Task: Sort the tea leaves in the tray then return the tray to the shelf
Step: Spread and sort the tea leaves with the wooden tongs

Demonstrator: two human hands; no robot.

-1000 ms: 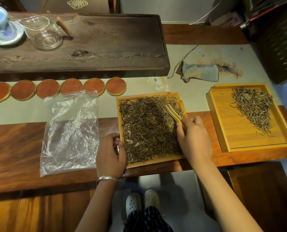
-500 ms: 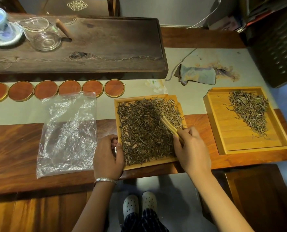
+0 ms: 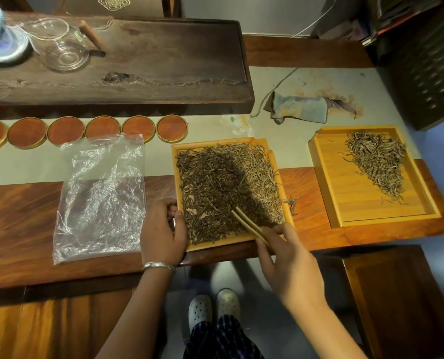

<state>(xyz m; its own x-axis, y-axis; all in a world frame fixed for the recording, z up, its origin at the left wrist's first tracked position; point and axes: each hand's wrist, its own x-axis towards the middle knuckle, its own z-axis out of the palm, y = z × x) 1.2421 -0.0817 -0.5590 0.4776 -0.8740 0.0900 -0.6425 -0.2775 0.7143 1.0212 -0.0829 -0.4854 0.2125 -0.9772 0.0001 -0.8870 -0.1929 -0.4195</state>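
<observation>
bamboo tongs [image 3: 250,225] in the right hand [image 3: 290,257], tips down among the tea leaves [image 3: 226,187] at the near right corner of the middle tray [image 3: 174,161]. that tray sits at the near edge of the wooden surface [image 3: 21,216], leaves spread over nearly all of its floor. the right hand's grip is closed around the handle end of the tongs; the two blades stand a little apart at the tips, and whether a leaf is caught between them cannot be told. the left hand [image 3: 163,231] braces the tray's left rim, fingers curled over the edge, palm on the surface.

to do this step well, i'd say keep that left hand firm so the tray doesn't skid off the near edge, work the tongs shallow through the pile, pinch only a few strands at a time, and lift clear of the rim before crossing over. a few strands [image 3: 292,204] already lie on the surface just right of the tray, so spills look like the risk.

right of the middle tray, well apart, a second tray [image 3: 327,182] holds a smaller, paler heap [image 3: 376,161], likely the sorted pick. left of it lies a clear plastic bag [image 3: 99,198], flat and seemingly empty.

hard to make out: a shadow covers the tray's centre and dulls leaf colour there. the tongs' handle end is buried in the fist. no shelf shows clearly for the return.
</observation>
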